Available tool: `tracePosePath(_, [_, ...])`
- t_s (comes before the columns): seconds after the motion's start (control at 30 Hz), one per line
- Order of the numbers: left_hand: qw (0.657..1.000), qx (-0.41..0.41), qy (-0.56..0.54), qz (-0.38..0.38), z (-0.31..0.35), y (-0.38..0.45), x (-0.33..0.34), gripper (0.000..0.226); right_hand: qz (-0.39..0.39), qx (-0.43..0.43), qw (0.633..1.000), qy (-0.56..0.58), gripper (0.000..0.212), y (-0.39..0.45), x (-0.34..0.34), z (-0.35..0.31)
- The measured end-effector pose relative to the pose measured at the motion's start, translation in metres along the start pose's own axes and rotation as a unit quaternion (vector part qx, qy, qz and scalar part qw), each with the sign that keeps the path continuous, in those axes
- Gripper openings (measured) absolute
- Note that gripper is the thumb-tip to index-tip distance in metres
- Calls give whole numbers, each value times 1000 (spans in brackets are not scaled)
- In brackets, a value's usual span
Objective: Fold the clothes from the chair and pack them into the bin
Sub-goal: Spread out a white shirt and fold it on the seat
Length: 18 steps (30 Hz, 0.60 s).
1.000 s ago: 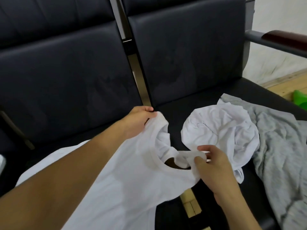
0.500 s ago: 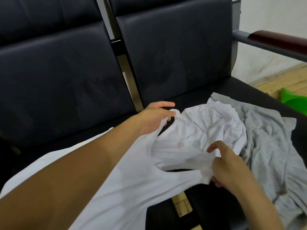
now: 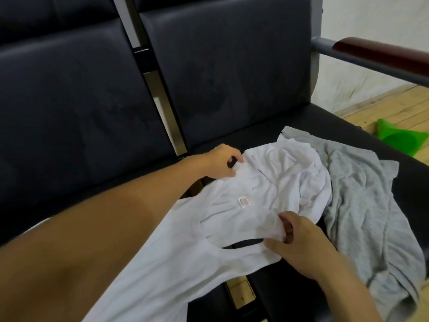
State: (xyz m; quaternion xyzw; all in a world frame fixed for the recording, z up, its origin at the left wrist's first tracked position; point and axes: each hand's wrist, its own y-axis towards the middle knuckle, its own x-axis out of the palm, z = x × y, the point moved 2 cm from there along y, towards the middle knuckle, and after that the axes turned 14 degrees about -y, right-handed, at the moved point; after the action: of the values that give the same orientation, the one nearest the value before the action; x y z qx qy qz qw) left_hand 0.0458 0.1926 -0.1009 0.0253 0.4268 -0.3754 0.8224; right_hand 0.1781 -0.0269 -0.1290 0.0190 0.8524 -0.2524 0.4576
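Observation:
A white shirt [image 3: 185, 247] lies across the black seats, its neck opening and a small label facing up. My left hand [image 3: 220, 163] pinches the far shoulder edge of the shirt near the seat back. My right hand [image 3: 299, 242] grips the near shoulder by the collar. The shirt's top overlaps a second crumpled white garment [image 3: 301, 173]. A grey garment [image 3: 362, 205] lies spread on the right seat beside it. A green bin [image 3: 401, 138] shows partly on the floor to the far right.
Two black padded seats [image 3: 81, 117] with tall backs are joined by a metal bar [image 3: 160, 96]. An armrest with a dark red pad [image 3: 376, 52] runs at the upper right. Wooden floor [image 3: 383, 103] lies beyond the right seat.
Both hands have drawn the white shirt's shoulders rightward and down, laying its collar flat over the crumpled white garment. The label now faces up.

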Motion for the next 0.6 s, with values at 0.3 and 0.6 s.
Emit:
tracePosePath(0.3, [996, 74, 4, 57, -3, -21, -5, 13, 158, -25, 977, 142, 49, -6, -20, -17])
tracePosePath(0.6, [963, -3, -205, 175, -51, -187, -118, 19, -182, -296, 883, 317, 23, -61, 1, -142])
